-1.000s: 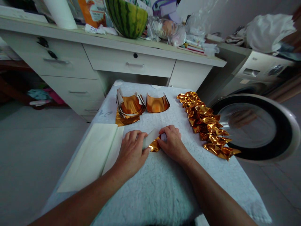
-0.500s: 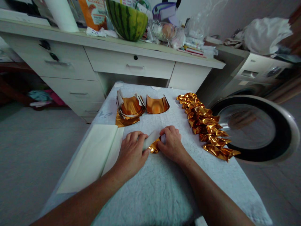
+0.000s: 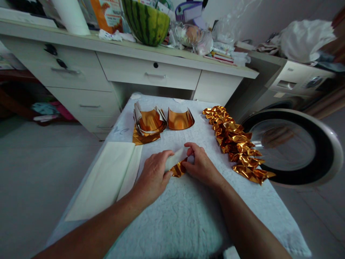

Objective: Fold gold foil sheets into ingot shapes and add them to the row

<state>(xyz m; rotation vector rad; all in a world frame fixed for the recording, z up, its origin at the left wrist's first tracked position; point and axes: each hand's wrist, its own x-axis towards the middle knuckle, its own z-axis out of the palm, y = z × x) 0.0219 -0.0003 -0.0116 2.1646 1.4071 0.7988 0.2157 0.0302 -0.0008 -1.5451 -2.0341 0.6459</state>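
Observation:
Between my two hands, at the middle of the cloth-covered table [image 3: 172, 219], is a gold foil piece [image 3: 178, 169] with a whitish paper side [image 3: 176, 158]. My left hand [image 3: 155, 174] pinches its left end, thumb below and fingers above. At the right end, my right hand [image 3: 198, 162] has thumb and fingers closed on it. Curved gold sheets [image 3: 151, 121] stand beyond my left hand, with another curved gold sheet [image 3: 180, 119] beside them. Folded gold foil pieces [image 3: 239, 147] lie in a row on the right. Pale paper sheets [image 3: 104, 176] lie flat on the left.
Behind the table is a white drawer cabinet [image 3: 151, 73] carrying half a watermelon [image 3: 147, 23], a white roll [image 3: 71, 18] and plastic bags. On the right, a washing machine [image 3: 293, 81] has its round door [image 3: 289, 144] open beside the table.
The fingers of my right hand have lifted slightly and curled, and the hand has shifted a little to the right. More of the whitish paper side shows between my hands.

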